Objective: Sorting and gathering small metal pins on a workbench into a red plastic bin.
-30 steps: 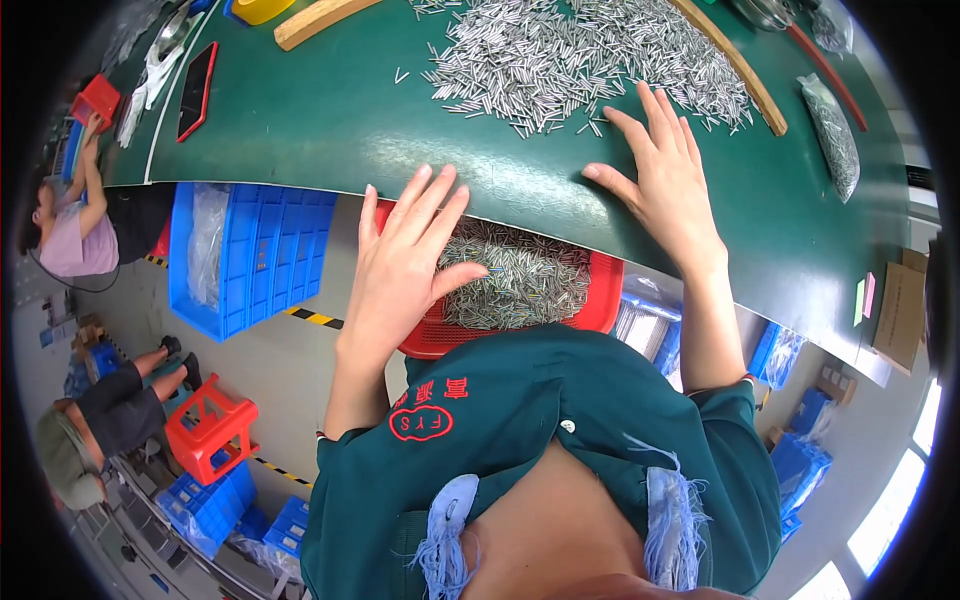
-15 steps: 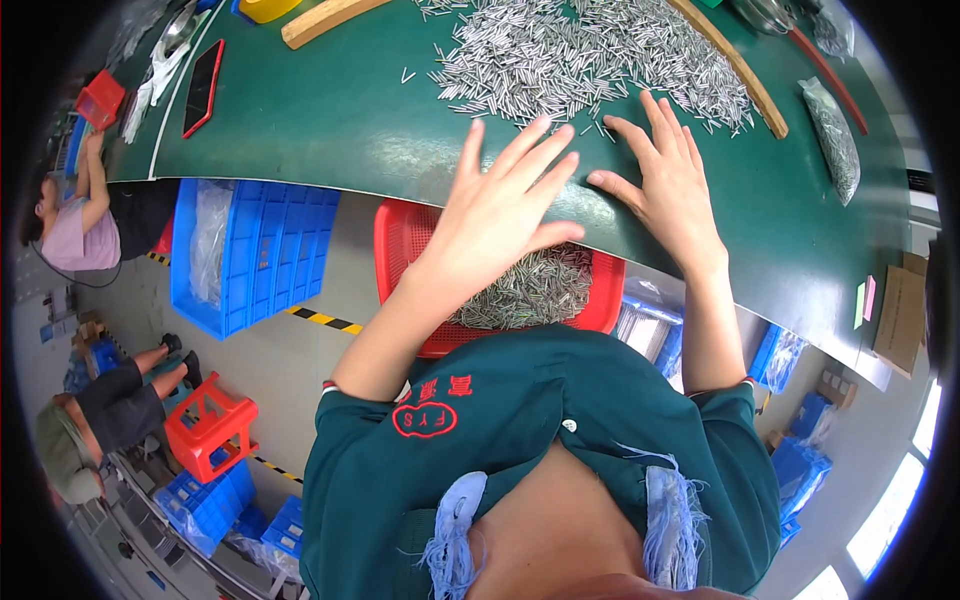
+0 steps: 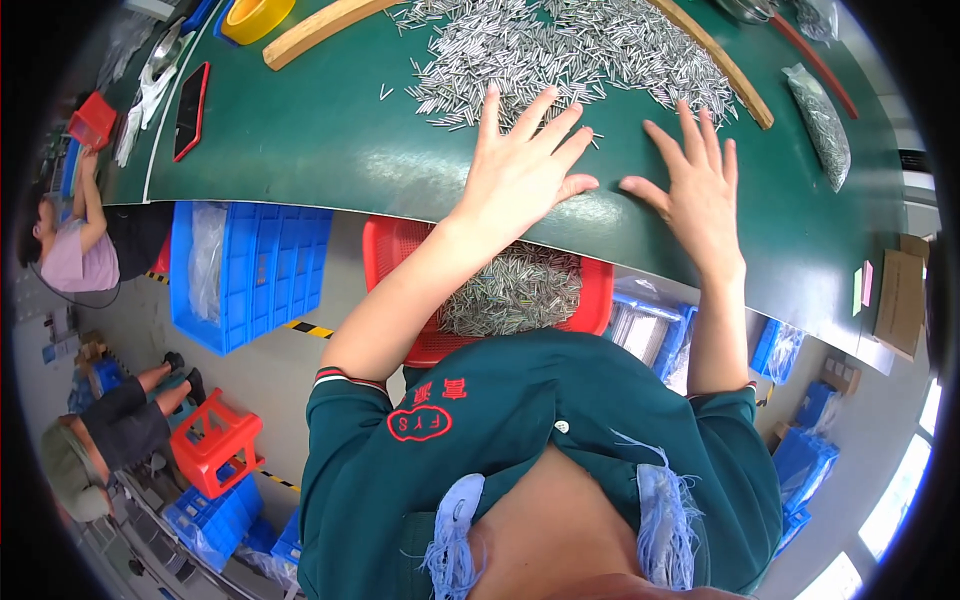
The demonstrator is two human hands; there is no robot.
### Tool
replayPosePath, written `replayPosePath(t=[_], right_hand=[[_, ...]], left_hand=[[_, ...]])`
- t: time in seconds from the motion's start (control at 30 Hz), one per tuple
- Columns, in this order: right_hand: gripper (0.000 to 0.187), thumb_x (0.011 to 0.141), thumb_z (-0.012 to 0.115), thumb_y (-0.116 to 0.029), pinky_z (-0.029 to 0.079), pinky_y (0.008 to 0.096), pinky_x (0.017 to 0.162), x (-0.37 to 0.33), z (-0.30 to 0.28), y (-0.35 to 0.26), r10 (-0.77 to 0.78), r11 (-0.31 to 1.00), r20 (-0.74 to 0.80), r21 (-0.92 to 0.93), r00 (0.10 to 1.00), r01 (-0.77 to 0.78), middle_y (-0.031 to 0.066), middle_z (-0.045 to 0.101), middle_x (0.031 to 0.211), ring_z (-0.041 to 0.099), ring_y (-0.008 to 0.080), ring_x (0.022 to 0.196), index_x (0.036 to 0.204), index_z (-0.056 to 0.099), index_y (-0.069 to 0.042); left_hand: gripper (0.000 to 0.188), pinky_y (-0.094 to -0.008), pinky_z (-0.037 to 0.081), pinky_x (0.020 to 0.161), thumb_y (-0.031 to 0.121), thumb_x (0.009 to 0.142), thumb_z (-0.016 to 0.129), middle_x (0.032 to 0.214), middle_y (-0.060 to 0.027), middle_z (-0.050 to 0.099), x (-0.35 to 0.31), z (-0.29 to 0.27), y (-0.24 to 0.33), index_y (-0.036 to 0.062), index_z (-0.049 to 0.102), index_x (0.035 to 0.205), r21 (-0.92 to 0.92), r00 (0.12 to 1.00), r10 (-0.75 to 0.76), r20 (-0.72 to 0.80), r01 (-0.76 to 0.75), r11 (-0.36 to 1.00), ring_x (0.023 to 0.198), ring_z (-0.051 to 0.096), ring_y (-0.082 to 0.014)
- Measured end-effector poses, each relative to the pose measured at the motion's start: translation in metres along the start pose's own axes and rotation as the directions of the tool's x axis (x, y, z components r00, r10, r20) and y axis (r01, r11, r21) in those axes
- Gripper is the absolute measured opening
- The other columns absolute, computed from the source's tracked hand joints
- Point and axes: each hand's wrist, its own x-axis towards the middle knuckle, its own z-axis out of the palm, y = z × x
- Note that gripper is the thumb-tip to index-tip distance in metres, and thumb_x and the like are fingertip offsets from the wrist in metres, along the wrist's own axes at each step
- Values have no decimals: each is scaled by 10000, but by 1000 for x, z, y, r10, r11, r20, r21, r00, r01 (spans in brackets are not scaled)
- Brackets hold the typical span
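A wide heap of small metal pins covers the far middle of the green tabletop. My left hand is spread over the table at the heap's near edge, its fingertips reaching the closest pins. To its right, my right hand has its fingers apart, with the tips by the heap's near right edge. Neither hand holds anything. Below the table edge, close to my body, a red basket contains many more pins; my left forearm crosses over part of it.
Wooden bars flank the heap. A phone and yellow tape roll lie left; a bag of pins lies right. Blue crates stand beneath the table edge. Two people are at the left, near a red stool.
My left hand has moved a little farther onto the table, toward the heap. The right hand has shifted slightly right and back, and the gap between the hands is wider.
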Motion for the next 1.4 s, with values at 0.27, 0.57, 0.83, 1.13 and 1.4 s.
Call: replayPosePath(t=[0.27, 0.57, 0.83, 1.13, 1.4], right_hand=[[741, 907, 568, -630, 248, 560, 1168, -53, -18, 91, 549, 796, 103, -366, 830, -481, 131, 449, 1520, 339, 312, 1457, 1355, 578, -40], [320, 976, 580, -357, 315, 490, 1146, -49, 8, 136, 592, 806, -2, 13, 806, -592, 92, 593, 1390, 505, 247, 1337, 1151, 704, -120], [612, 974, 528, -544, 216, 552, 1182, -55, 15, 89, 346, 937, 137, -5, 928, -349, 161, 306, 1598, 251, 346, 1493, 1479, 472, -203], [853, 902, 507, -706, 189, 621, 1164, -68, 30, 153, 610, 783, 4, -157, 792, -602, 225, 300, 1584, 208, 401, 1496, 1520, 386, -131], [709, 923, 539, -643, 174, 600, 1177, -49, 33, 146, 492, 871, 168, -77, 854, -486, 216, 249, 1606, 175, 387, 1509, 1531, 383, -313]], left_hand=[[470, -685, 265, 1087, 452, 878, 677, 1389, -29, 563, -1, 0, 1, 166, 657, 1251, -53, 999, -25, -34, 23, 998, 1370, 446, -241], [509, -678, 256, 1108, 485, 893, 644, 1382, -53, 575, -3, 1, 0, 125, 664, 1252, -68, 999, -25, -33, 23, 997, 1370, 447, -233], [502, -673, 248, 1119, 478, 899, 644, 1395, -53, 566, -4, 1, -1, 131, 658, 1261, -63, 999, -29, -18, 28, 998, 1383, 432, -232], [495, -676, 251, 1118, 461, 896, 655, 1393, -55, 565, -3, 0, 0, 131, 653, 1264, -68, 999, -33, -16, 32, 997, 1384, 428, -236], [493, -665, 251, 1117, 446, 904, 652, 1417, -46, 548, -4, -1, -2, 150, 637, 1298, -75, 999, -36, 4, 36, 997, 1392, 420, -238]])
